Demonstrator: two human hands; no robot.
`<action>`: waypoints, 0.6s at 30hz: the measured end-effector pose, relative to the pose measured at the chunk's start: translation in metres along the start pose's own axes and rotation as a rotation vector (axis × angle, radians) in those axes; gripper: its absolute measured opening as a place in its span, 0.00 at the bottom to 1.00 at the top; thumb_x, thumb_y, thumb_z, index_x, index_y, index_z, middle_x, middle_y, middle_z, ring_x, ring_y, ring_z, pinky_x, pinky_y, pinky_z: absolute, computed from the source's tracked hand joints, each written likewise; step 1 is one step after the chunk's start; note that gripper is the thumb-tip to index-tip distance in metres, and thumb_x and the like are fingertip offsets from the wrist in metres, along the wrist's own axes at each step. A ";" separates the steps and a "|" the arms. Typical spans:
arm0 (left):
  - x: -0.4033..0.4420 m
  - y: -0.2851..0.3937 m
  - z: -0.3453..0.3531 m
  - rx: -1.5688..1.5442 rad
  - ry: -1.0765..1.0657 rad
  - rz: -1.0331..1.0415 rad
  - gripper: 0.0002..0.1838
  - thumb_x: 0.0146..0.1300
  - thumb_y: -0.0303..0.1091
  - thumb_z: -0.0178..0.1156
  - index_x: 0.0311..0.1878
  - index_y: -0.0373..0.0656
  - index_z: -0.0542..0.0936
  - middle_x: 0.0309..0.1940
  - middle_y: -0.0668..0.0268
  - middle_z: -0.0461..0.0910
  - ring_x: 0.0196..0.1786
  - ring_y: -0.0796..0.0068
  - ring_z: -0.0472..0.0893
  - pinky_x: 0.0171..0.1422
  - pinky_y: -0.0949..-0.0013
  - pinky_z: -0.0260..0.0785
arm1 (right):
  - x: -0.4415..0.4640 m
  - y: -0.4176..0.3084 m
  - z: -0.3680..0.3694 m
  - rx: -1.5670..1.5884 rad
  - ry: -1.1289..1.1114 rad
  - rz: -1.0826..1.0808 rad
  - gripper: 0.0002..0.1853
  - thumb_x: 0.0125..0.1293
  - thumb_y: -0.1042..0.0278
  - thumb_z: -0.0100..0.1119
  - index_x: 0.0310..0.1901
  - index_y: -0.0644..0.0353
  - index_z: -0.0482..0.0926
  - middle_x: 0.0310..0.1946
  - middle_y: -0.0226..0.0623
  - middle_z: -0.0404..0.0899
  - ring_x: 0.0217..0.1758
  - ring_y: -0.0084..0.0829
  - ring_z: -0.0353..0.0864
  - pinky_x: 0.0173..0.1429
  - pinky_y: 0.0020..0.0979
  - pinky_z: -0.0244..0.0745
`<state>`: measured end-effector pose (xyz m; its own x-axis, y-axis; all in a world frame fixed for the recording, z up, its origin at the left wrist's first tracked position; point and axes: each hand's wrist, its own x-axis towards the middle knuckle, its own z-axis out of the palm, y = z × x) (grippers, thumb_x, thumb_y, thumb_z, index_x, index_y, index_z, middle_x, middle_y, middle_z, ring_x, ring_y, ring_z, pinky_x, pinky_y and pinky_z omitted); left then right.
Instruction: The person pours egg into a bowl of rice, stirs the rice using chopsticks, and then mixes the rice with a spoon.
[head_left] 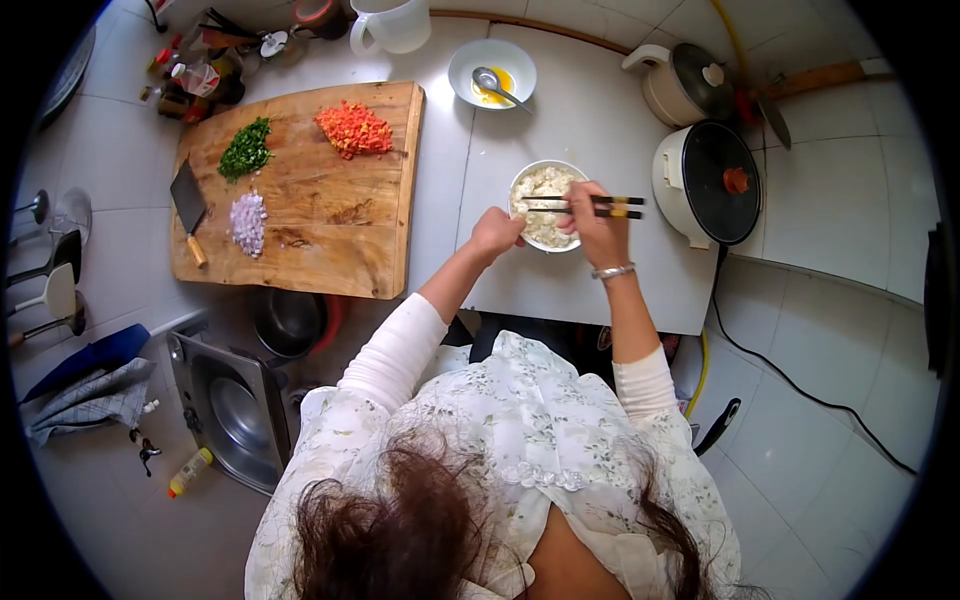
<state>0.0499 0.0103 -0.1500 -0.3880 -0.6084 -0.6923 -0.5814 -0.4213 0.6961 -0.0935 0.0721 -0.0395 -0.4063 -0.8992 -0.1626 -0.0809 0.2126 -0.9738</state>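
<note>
A white bowl (514, 186) of rice (547, 184) stands on the white counter in front of me. My left hand (496, 233) grips the bowl's left rim, fingers closed. Over the bowl's right side, my right hand (600, 225) is closed round a pair of dark chopsticks (622, 207), whose tips reach into the rice. Behind it sits a pale bowl (461, 75) with yellow egg and a metal spoon (497, 87). To the left, a wooden cutting board (340, 225) bears chopped greens (245, 150), diced red pieces (353, 130), diced pale purple pieces (248, 224) and a cleaver (188, 205).
A white cooker (676, 185) with a dark lid stands at the right, a smaller pot (665, 92) behind it. A jug (395, 25) is at the back, bottles (205, 80) at the back left. Lower left are a sink (238, 415) and a dark pot (285, 322).
</note>
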 end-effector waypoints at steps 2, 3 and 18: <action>-0.002 -0.003 0.001 0.005 0.004 0.002 0.16 0.55 0.36 0.53 0.23 0.33 0.81 0.20 0.60 0.80 0.23 0.74 0.73 0.31 0.68 0.66 | 0.008 0.031 0.008 -0.064 0.001 0.030 0.14 0.68 0.61 0.53 0.32 0.65 0.77 0.20 0.31 0.77 0.20 0.19 0.77 0.23 0.21 0.71; -0.002 -0.005 0.002 0.005 0.007 0.007 0.16 0.55 0.36 0.53 0.23 0.33 0.81 0.20 0.60 0.80 0.23 0.74 0.73 0.31 0.68 0.66 | 0.010 0.033 0.006 -0.089 0.016 0.042 0.14 0.68 0.61 0.52 0.32 0.64 0.77 0.20 0.31 0.77 0.20 0.19 0.78 0.23 0.21 0.71; 0.001 -0.005 0.002 -0.039 0.035 -0.009 0.14 0.53 0.37 0.55 0.24 0.35 0.82 0.20 0.59 0.81 0.24 0.71 0.78 0.33 0.69 0.70 | 0.005 0.046 -0.007 -0.514 0.039 -0.395 0.12 0.68 0.65 0.52 0.32 0.65 0.76 0.24 0.32 0.76 0.20 0.21 0.78 0.22 0.23 0.71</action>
<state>0.0515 0.0130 -0.1547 -0.3572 -0.6275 -0.6918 -0.5564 -0.4520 0.6973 -0.1053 0.0803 -0.0839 -0.2889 -0.9346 0.2077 -0.6523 0.0334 -0.7572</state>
